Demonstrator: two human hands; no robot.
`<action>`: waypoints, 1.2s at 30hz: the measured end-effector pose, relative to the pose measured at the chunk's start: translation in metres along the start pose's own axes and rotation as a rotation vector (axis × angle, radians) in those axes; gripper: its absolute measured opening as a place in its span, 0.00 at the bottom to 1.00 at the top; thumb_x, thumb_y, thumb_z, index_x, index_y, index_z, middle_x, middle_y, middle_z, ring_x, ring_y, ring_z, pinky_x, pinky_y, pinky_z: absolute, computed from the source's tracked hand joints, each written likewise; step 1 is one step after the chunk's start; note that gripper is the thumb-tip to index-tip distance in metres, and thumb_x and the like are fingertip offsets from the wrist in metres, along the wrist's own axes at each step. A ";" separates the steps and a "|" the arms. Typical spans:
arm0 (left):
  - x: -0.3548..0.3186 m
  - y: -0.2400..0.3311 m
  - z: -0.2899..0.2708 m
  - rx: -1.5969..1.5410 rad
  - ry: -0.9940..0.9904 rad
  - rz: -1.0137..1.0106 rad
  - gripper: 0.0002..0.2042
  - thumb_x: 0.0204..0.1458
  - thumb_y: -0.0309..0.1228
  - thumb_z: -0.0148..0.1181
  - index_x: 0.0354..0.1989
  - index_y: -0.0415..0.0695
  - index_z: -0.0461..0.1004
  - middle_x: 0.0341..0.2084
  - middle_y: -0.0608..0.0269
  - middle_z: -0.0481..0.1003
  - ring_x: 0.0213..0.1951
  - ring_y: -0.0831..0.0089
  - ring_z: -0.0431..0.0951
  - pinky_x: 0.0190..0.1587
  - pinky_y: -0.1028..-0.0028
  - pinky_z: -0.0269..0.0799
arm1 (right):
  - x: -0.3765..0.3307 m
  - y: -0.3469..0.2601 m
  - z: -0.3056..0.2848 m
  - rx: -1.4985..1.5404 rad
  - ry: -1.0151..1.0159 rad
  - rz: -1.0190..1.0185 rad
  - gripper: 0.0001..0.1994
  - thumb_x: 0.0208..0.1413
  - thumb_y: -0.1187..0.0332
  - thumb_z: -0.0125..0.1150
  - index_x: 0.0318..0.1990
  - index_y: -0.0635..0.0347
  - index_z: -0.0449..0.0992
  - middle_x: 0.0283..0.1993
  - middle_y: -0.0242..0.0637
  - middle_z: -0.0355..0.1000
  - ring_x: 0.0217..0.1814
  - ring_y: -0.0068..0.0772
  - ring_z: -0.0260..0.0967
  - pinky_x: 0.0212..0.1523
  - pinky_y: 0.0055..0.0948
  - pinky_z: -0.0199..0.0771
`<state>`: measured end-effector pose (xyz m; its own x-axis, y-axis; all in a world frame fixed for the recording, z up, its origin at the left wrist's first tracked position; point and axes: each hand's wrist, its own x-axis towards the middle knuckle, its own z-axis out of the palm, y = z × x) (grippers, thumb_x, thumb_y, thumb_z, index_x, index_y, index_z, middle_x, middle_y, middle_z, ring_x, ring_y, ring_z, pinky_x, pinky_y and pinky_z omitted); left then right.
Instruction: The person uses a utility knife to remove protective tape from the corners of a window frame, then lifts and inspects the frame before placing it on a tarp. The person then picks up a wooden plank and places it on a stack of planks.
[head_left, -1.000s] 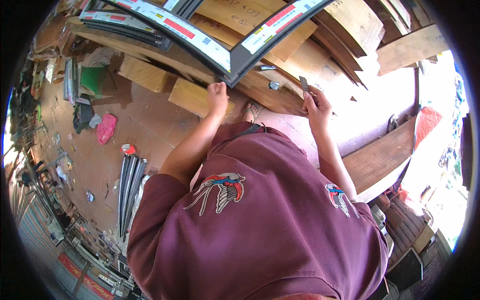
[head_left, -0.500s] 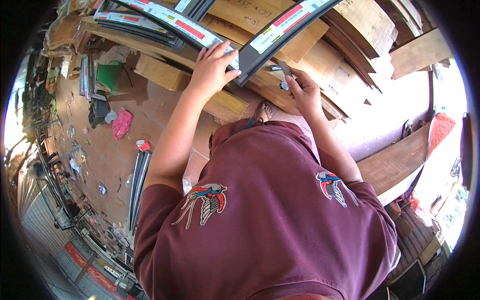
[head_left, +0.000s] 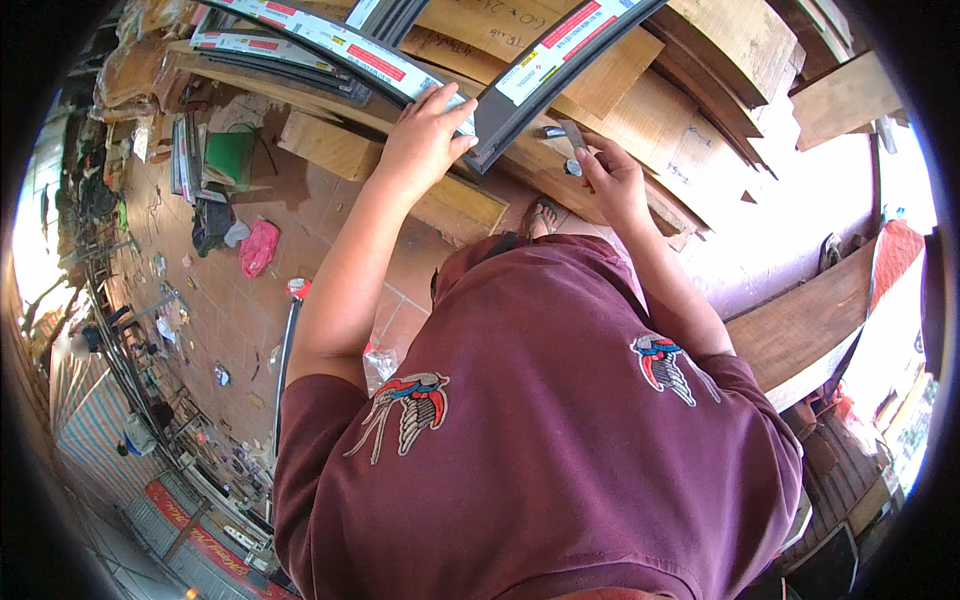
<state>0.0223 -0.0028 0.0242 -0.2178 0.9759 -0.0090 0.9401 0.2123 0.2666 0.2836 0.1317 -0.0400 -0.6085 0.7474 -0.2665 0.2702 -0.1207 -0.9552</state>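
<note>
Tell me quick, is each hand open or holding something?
Left hand: open, resting on the dark frame.
Right hand: closed, holding a flat grey tool.

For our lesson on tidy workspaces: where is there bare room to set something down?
Bare floor shows between the pink bag and left forearm; a paler patch between the timber and the long board at right. Crowded: littered far left; frame and timber around the left hand.

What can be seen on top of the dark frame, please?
The frame bears white, red-patched strips; the left hand rests near its corner, covering the surface beneath, which cannot be seen.
</note>
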 end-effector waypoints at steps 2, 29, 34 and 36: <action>-0.001 -0.001 0.003 0.011 0.013 0.019 0.23 0.57 0.36 0.65 0.62 0.50 0.74 0.66 0.52 0.66 0.68 0.52 0.63 0.69 0.60 0.60 | 0.000 -0.003 0.000 0.012 -0.001 0.001 0.17 0.65 0.65 0.62 0.57 0.64 0.75 0.26 0.26 0.70 0.27 0.14 0.65 0.27 0.19 0.65; -0.016 0.024 -0.002 -0.050 0.201 0.064 0.06 0.53 0.30 0.64 0.35 0.42 0.77 0.37 0.59 0.76 0.42 0.57 0.79 0.46 0.59 0.76 | -0.001 -0.003 0.000 -0.007 0.005 0.008 0.17 0.64 0.64 0.63 0.56 0.63 0.76 0.25 0.27 0.70 0.26 0.16 0.65 0.28 0.21 0.66; -0.008 0.035 -0.006 0.178 0.020 0.066 0.06 0.51 0.29 0.64 0.32 0.41 0.76 0.35 0.55 0.77 0.39 0.55 0.80 0.41 0.60 0.78 | 0.002 -0.003 0.003 0.013 -0.021 -0.008 0.17 0.65 0.64 0.63 0.57 0.64 0.75 0.26 0.27 0.70 0.27 0.15 0.64 0.28 0.20 0.65; -0.001 0.039 -0.006 0.266 -0.061 0.072 0.05 0.49 0.27 0.64 0.31 0.40 0.75 0.34 0.53 0.77 0.39 0.54 0.81 0.40 0.59 0.79 | 0.002 -0.006 0.004 -0.009 -0.030 0.008 0.18 0.65 0.65 0.62 0.59 0.64 0.74 0.27 0.25 0.69 0.27 0.14 0.63 0.29 0.19 0.65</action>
<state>0.0581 0.0040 0.0402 -0.1396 0.9884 -0.0595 0.9901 0.1402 0.0064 0.2777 0.1309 -0.0356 -0.6285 0.7266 -0.2776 0.2814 -0.1203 -0.9520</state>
